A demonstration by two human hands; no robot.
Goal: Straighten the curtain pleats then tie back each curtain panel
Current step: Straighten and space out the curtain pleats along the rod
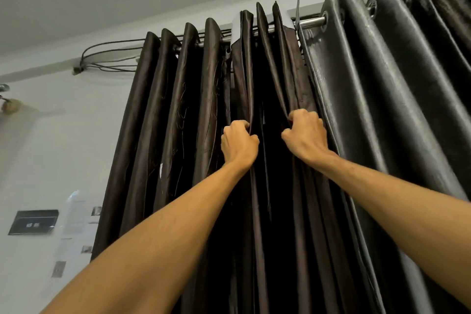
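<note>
A dark brown satin curtain panel [178,115] hangs in deep pleats from a metal rod [309,21] by eyelets. Beside it on the right hangs a grey curtain panel [382,99], also pleated. Both my arms reach up. My left hand [238,144] grips one fold of the brown panel near its right side. My right hand [305,134] grips the panel's right edge fold, next to the grey panel. A dark gap between pleats lies between my two hands. No tieback is in view.
Black cables [109,56] loop from a wall clip at the upper left. On the pale wall at the left are a dark framed sign [33,222] and several small photos. The ceiling is close above the rod.
</note>
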